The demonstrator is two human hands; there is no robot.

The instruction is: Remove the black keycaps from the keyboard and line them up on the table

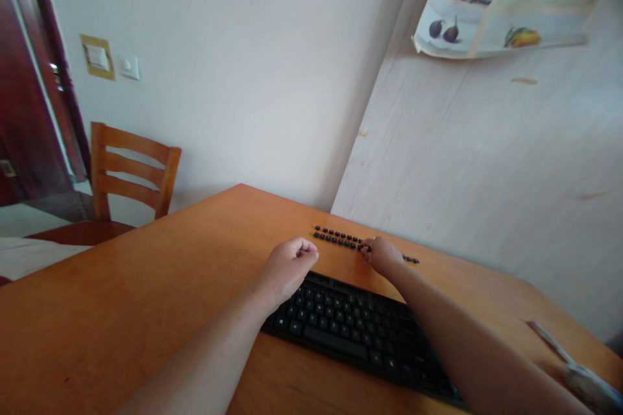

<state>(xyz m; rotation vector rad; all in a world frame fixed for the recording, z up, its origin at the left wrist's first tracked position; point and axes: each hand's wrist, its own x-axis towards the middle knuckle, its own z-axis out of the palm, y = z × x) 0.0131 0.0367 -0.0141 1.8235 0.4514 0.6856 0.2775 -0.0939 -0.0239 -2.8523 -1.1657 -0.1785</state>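
A black keyboard (341, 321) lies on the wooden table, partly covered by both forearms. Behind it, small black keycaps (334, 240) stand in two rows. Over the keyboard's far left corner, my left hand (292, 266) is closed with thumb and fingertips together; whatever it may hold is hidden. My right hand (382, 254) reaches to the rows, its fingertips pinched at a keycap (361, 247) around the middle of the near row. A few keycaps (411, 260) show beyond the right side of that hand.
The wooden table (146, 298) meets a pale board (462, 162) at the back. A brush-like tool (579, 369) lies at the right, its near end blurred. A wooden chair (131, 168) stands at the left. Fruit paintings (501, 6) hang above.
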